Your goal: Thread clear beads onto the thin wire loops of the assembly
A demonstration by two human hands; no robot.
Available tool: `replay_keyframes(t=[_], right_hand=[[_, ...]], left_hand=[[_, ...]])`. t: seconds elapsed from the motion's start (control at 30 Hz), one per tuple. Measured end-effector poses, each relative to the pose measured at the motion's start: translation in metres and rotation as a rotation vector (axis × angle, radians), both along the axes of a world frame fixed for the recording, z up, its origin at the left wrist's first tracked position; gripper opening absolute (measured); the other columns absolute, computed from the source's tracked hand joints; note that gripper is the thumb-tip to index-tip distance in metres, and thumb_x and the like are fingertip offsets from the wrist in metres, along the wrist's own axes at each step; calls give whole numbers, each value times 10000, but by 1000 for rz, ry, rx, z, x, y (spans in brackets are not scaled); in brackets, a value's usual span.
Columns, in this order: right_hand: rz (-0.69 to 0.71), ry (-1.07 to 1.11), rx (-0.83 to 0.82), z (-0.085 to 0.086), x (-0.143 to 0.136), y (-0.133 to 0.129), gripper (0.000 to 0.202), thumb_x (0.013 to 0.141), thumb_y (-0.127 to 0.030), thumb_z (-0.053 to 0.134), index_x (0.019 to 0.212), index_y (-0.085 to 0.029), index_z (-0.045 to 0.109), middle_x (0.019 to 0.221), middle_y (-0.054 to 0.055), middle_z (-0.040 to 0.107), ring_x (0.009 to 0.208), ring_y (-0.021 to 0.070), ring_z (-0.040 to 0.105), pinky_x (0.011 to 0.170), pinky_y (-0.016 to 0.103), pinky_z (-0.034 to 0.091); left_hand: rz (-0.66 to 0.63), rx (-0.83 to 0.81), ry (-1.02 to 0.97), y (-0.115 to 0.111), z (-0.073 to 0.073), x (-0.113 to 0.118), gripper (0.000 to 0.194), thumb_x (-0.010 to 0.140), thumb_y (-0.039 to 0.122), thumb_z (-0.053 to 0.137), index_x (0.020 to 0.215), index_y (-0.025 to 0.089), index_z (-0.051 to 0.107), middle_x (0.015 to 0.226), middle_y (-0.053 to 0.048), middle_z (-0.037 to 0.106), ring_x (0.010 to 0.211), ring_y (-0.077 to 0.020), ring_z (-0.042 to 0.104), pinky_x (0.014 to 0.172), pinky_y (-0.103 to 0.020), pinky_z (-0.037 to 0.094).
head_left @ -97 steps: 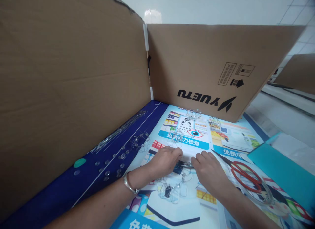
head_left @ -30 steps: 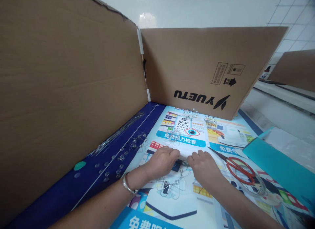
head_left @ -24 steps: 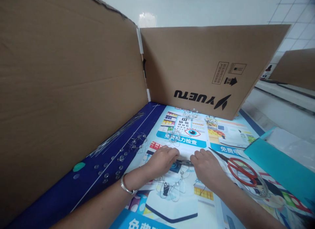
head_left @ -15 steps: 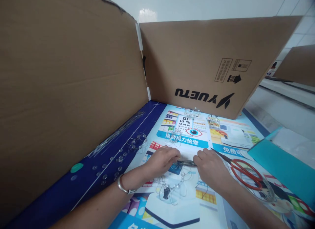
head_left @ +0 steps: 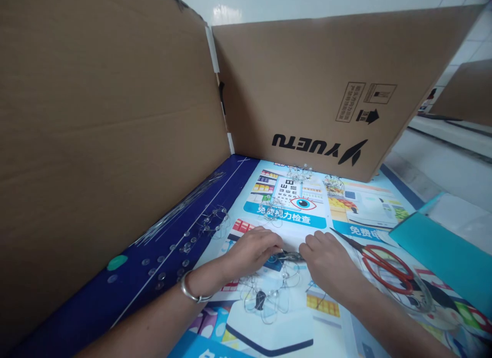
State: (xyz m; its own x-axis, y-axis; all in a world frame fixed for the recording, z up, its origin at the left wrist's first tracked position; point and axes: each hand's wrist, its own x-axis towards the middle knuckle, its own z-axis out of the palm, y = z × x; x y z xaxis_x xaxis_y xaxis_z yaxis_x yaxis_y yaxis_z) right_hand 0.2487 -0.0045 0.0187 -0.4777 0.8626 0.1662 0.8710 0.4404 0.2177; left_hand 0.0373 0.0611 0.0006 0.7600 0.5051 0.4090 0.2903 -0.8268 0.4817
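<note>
My right hand is wrapped round the handles of a pair of pliers, whose metal jaws point left. Facing it, my left hand pinches a beaded wire piece near the jaw tips. That piece is a chain of thin wire loops with clear beads, and it hangs down over the printed sheet toward me. The pliers' tips touch or nearly touch the wire at my left fingertips; the exact contact is too small to tell.
Red-handled scissors lie right of my right hand, beside a teal folder. Further wire pieces lie ahead. Loose clear beads and straight wires sit at left. Cardboard panels wall the left and far sides.
My right hand and the pliers have shifted very slightly left, closer to my left hand. The whole view has tilted a little; my left hand keeps its pinch on the wire piece.
</note>
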Motion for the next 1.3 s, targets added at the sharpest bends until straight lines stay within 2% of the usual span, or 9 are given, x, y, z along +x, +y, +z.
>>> replay_keyframes(t=[0.3,0.63,1.3], right_hand=[[-29,-57,-62,10,-9,-5,179,732,-35,475,758,-196,551,752,40,540,745,197,444,640,322,224],[-52,-72,-76,14,-12,-5,201,697,-16,471,742,-195,552,737,52,556,734,200,462,616,321,217],[-84,-85,-98,12,-14,-5,155,681,-45,496,733,-184,542,703,58,554,700,200,480,575,313,214]], left_hand=[[16,103,34,-4,2,1,122,861,121,428,853,176,538,739,-6,603,718,-132,533,735,-302,388],[-6,215,18,-5,2,3,112,845,101,449,830,179,527,713,14,613,663,-117,527,690,-279,347],[-14,234,33,-6,0,5,159,831,94,418,833,190,544,694,6,613,661,-119,525,686,-285,380]])
